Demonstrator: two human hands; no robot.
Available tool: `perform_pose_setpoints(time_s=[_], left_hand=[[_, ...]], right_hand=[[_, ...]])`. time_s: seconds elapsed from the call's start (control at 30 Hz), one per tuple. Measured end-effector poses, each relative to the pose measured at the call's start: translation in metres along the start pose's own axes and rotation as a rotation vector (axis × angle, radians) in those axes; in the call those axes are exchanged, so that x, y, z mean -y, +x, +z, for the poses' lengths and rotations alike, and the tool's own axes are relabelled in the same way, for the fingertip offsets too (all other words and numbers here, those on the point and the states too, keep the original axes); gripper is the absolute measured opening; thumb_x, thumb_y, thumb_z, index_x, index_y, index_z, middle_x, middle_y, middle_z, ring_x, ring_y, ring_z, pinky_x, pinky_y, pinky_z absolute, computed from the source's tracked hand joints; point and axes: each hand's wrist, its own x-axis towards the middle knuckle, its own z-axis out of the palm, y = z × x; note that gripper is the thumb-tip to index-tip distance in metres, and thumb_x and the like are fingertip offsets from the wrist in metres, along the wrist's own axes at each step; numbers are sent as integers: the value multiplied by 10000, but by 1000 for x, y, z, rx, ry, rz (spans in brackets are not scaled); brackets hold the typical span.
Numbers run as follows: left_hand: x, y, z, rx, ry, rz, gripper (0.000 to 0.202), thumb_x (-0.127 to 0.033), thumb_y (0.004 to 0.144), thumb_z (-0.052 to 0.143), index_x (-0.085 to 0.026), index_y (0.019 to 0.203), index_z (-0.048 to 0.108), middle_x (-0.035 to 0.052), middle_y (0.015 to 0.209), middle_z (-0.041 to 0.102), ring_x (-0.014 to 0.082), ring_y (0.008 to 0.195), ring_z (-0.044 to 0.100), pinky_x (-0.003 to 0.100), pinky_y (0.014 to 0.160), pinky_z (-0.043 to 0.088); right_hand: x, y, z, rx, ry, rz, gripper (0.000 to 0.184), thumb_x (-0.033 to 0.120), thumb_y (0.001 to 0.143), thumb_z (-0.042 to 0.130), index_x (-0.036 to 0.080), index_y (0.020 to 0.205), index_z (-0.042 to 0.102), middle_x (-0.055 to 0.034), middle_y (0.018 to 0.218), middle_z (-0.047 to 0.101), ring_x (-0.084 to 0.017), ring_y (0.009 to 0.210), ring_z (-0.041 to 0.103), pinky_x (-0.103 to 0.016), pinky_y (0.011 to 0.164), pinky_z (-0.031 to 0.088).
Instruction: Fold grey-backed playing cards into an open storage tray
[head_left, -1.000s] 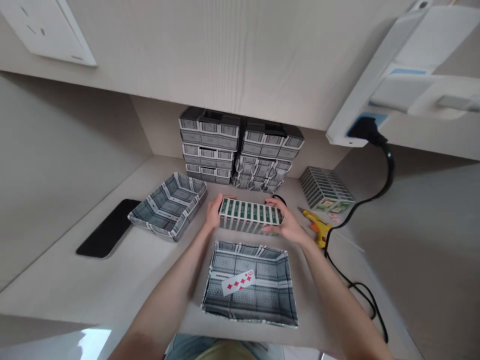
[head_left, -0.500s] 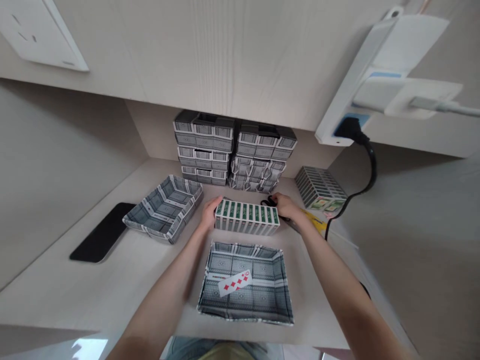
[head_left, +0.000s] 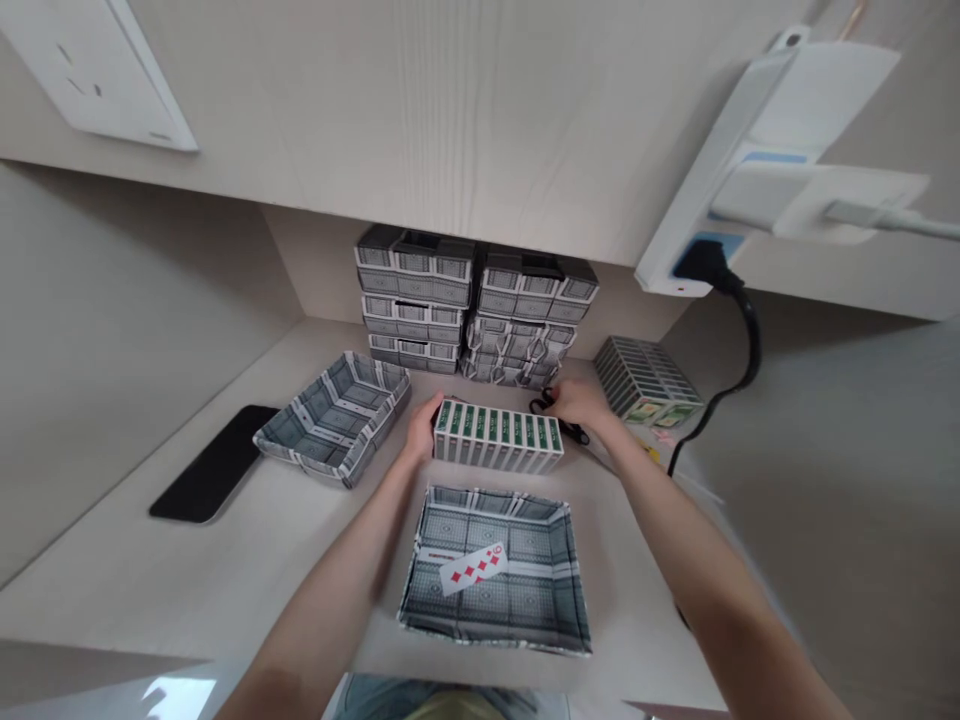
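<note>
My left hand (head_left: 424, 428) is closed around the left end of a row of playing-card boxes (head_left: 499, 437), green and white on top, standing on the desk. Past the row's right end, my right hand (head_left: 579, 402) has its fingers closed at the black handles of a pair of scissors (head_left: 575, 434); the hand hides part of them. In front of the row lies an open tray made of playing cards (head_left: 517, 640), with a diamond card (head_left: 474, 569) face up inside. A second card tray (head_left: 300, 452) stands at the left.
Card-made boxes (head_left: 416, 285) are stacked in two columns at the back. Another block of card boxes (head_left: 645, 375) sits back right. A black phone (head_left: 214, 465) lies left. A power strip (head_left: 750, 170) hangs above right, its black cable (head_left: 750, 345) drooping. A yellow item (head_left: 652, 453) shows behind my right forearm.
The view has shifted slightly. My right hand has moved a little to the right at the scissors, and my forearm now covers more of the yellow item. The left hand keeps its place on the boxes.
</note>
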Motion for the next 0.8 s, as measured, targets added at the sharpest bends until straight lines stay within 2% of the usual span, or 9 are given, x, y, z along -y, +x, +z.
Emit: perform_pose_setpoints(time_s=[0.07,0.17,0.23,0.37,0.43,0.57,0.7,0.8], left_hand=[[-3,-1,2,13,5,-8,395,-501,651,574,-121,699,673,26,560,644,175,580,603,244,526,417],[-6,-2,4,20,17,17,358,-473,652,587,-126,686,668,20,562,641,160,560,591,230,492,391],[-6,-3,3,13,30,37,331,-453,660,587,-132,683,666,15,558,637,149,542,580,225,483,383],[-3,-2,2,-7,49,27,317,-445,661,587,-139,689,666,16,565,634,148,544,574,223,474,379],[-3,-1,2,-9,53,18,314,-445,662,585,-143,689,668,18,572,635,152,548,575,224,470,380],[-5,-2,3,-2,51,31,295,-431,659,591,-146,665,667,19,574,635,150,526,570,234,483,393],[-6,-3,4,-6,54,26,285,-420,658,596,-143,644,659,14,565,625,137,510,554,231,493,391],[-7,-2,5,-21,62,47,261,-396,662,599,-142,634,655,1,550,609,116,493,532,219,493,380]], right_hand=[[-6,-9,-18,-194,62,14,256,388,599,605,153,695,635,-81,693,646,-201,691,597,-230,554,382],[-12,-26,-43,-517,297,-42,273,361,593,603,146,760,613,-62,732,631,-174,661,572,-240,568,399],[-10,-40,-57,-612,565,-109,333,337,590,620,144,861,592,-52,775,626,-162,648,565,-262,588,427],[7,-61,-80,-640,1137,-390,315,292,593,678,190,855,537,-27,805,615,-165,724,578,-323,680,473],[19,-66,-87,-656,1331,-468,302,301,595,700,223,820,514,10,759,586,-141,683,574,-317,669,486],[40,-64,-80,-746,1523,-450,194,346,693,626,249,777,481,73,605,450,-72,491,484,-258,574,481],[48,-63,-60,-868,1696,-414,212,313,685,621,236,744,432,89,577,376,-45,423,416,-216,492,433],[48,-70,-65,-866,1727,-424,202,312,691,596,230,722,414,93,559,342,-29,368,334,-215,467,401]])
